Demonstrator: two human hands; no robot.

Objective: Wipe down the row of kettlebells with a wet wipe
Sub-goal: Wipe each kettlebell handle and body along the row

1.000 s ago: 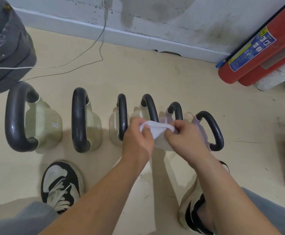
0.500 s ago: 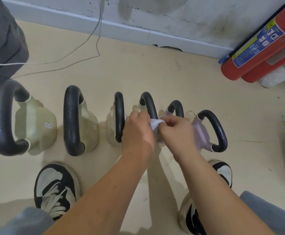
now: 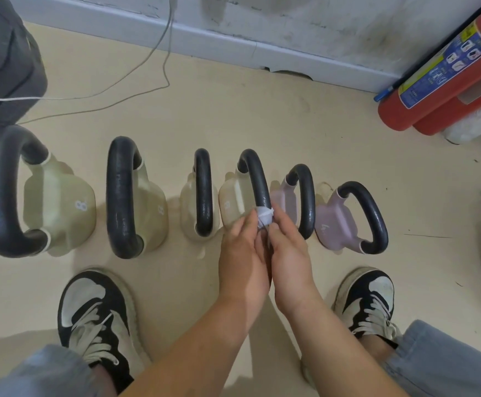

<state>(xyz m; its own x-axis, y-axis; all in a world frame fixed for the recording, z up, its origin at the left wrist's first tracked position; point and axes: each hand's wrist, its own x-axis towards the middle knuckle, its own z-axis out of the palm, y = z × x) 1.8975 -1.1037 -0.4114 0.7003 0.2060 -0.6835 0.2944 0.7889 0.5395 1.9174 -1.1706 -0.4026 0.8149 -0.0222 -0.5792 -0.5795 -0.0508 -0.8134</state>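
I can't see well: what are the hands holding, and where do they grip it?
A small white crumpled wet wipe. The left hand and the right hand both pinch its lower end.

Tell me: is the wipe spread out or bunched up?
Bunched up. The wipe is a small white wad, pinched between the fingertips of the left hand and right hand.

My left hand (image 3: 242,253) and my right hand (image 3: 288,250) pinch a small white wet wipe (image 3: 264,214) against the black handle (image 3: 258,179) of the fourth kettlebell (image 3: 233,202) from the left, in a row of six on the tan floor (image 3: 262,110), with my shoes (image 3: 96,310) just behind the row.
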